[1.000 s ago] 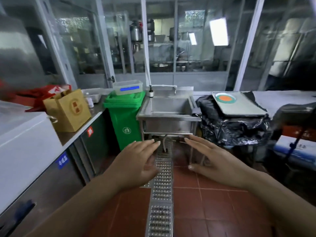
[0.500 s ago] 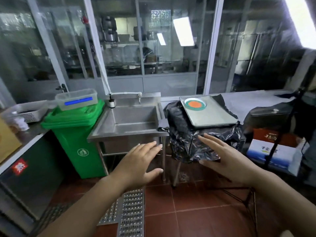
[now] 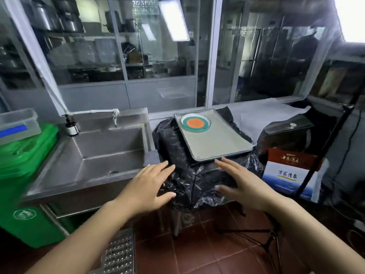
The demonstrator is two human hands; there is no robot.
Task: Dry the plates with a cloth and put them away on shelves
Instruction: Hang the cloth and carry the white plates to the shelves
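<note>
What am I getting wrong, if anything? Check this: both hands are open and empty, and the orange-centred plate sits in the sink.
One error: the plate sits on the metal tray, not in the sink, as the head view shows. Left hand and right hand are open and empty.

Steel sink (image 3: 102, 155), green bin (image 3: 23, 175)

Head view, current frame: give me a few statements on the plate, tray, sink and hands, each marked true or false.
1. The plate lies on the metal tray. True.
2. The left hand grips a cloth. False: its fingers are spread and it holds nothing; no cloth shows.
3. The tray rests on black plastic sheeting, to the right of the sink. True.
4. The right hand holds the plate. False: it is open, near the tray's front edge, apart from the plate.
5. The sink is full of stacked plates. False: no plates show in its basin.
</note>
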